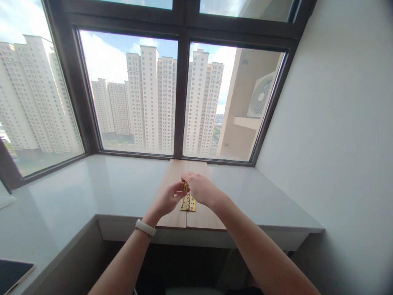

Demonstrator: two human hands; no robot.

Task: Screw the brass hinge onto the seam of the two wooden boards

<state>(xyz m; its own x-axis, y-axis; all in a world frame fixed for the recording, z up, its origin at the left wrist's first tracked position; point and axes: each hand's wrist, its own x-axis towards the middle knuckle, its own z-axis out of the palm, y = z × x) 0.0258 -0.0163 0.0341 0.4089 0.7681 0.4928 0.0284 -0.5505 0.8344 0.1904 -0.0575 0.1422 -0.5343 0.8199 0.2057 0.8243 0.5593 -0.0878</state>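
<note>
Two pale wooden boards lie side by side on the white sill, with a narrow seam between them. A brass-coloured butt hinge lies opened flat across this seam. Just above the hinge, my left hand pinches a small yellow-and-black piece between thumb and fingers. My right hand is closed at the top of the same piece, its fingertips curled over it. Fingers cover most of the piece, so its kind cannot be made out. The hinge's far end is partly hidden behind my hands.
The white windowsill runs left and right of the boards, its front edge overhanging a dark space. Dark window frames rise behind. A white wall bounds the right. A dark flat device lies at the lower left.
</note>
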